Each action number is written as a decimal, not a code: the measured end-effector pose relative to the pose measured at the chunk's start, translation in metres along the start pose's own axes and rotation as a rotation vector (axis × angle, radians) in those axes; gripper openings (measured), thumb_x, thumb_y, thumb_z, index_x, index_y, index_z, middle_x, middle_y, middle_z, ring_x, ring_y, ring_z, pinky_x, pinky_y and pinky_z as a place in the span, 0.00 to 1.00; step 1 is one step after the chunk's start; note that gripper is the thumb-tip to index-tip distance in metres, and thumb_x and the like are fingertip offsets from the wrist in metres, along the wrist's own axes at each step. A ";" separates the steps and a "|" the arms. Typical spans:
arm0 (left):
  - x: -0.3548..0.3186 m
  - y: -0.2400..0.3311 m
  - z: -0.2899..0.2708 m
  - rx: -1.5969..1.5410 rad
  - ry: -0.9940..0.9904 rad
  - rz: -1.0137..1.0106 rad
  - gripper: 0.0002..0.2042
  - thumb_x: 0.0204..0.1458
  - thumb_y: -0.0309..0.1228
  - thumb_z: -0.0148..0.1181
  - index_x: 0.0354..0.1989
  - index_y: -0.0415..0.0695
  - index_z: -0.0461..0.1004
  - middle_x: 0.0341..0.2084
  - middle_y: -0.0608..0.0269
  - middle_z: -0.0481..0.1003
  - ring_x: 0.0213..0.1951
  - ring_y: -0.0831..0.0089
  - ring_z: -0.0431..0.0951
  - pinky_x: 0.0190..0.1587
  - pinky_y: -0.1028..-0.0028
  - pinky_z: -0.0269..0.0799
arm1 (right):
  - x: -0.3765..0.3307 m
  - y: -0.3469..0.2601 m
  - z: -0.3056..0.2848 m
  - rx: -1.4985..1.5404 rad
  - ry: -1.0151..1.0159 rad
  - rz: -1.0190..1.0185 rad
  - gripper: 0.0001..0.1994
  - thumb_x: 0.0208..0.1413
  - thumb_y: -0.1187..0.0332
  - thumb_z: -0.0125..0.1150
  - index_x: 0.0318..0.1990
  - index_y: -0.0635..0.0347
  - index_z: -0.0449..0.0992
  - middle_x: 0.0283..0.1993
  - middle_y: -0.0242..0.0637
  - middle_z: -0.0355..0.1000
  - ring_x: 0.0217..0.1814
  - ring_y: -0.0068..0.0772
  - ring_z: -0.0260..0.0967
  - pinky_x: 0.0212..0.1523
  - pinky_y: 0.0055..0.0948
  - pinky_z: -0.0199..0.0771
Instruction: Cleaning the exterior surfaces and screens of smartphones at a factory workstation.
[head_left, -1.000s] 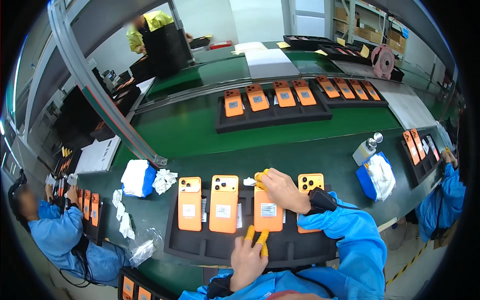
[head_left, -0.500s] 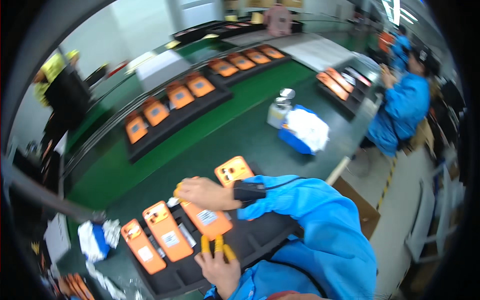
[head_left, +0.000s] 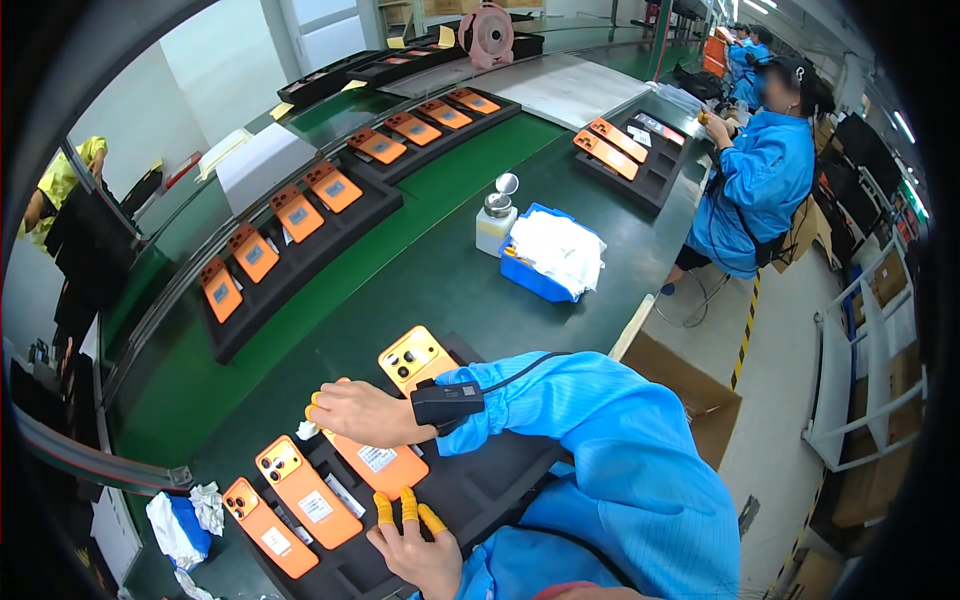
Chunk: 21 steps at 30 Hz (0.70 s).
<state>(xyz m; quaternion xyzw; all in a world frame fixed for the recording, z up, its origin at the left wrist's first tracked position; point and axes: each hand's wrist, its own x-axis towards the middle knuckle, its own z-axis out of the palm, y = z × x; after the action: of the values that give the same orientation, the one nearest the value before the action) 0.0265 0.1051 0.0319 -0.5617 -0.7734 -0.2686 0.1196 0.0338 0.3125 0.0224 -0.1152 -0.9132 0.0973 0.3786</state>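
A black tray (head_left: 500, 475) holds several orange smartphones lying back up, most with a white label showing. My right hand (head_left: 365, 412), with yellow finger cots, pinches a small white wipe (head_left: 307, 430) at the upper end of one orange phone (head_left: 385, 462); its palm hides that phone's camera area. At the lower edge of the same phone rest the fingertips of my left hand (head_left: 418, 555), also in yellow cots, stretched out and apart. Two orange phones (head_left: 305, 490) (head_left: 270, 532) lie to the left. Another phone (head_left: 412, 355) sits beyond my right wrist, partly covered by the sleeve.
Further back, long black trays (head_left: 300, 265) of orange phones stand on the green conveyor. A blue box of white wipes (head_left: 550, 255) and a dispenser bottle (head_left: 496, 222) stand on the bench. A co-worker in blue (head_left: 755, 190) sits at right by another tray (head_left: 650, 185).
The whole view has shifted, with the bench things now further left and sharper. My right hand keeps the wipe at the phone's upper end; my left fingers stay at its lower edge.
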 end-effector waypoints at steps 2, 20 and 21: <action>0.002 0.002 -0.001 -0.002 -0.003 0.000 0.11 0.49 0.29 0.59 0.41 0.48 0.80 0.46 0.53 0.74 0.41 0.48 0.72 0.45 0.59 0.71 | 0.001 0.003 -0.003 0.024 -0.010 -0.031 0.09 0.44 0.73 0.58 0.34 0.63 0.69 0.31 0.36 0.66 0.38 0.35 0.67 0.38 0.33 0.70; -0.001 0.001 -0.004 -0.029 -0.127 -0.088 0.14 0.44 0.24 0.59 0.41 0.39 0.78 0.45 0.47 0.72 0.40 0.50 0.69 0.42 0.60 0.69 | 0.010 0.012 -0.003 0.016 0.106 -0.056 0.11 0.41 0.75 0.56 0.36 0.63 0.70 0.32 0.39 0.67 0.37 0.40 0.68 0.40 0.32 0.71; -0.002 0.002 -0.005 -0.041 -0.125 -0.082 0.14 0.43 0.24 0.59 0.41 0.40 0.79 0.45 0.48 0.72 0.40 0.50 0.69 0.41 0.60 0.69 | 0.007 0.010 -0.003 0.032 0.075 -0.018 0.11 0.41 0.76 0.56 0.37 0.64 0.70 0.31 0.40 0.67 0.37 0.40 0.68 0.40 0.33 0.71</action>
<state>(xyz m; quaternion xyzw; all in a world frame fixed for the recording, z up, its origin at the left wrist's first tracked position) 0.0282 0.1013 0.0357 -0.5476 -0.7959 -0.2537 0.0485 0.0328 0.3248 0.0268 -0.1047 -0.8977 0.1041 0.4152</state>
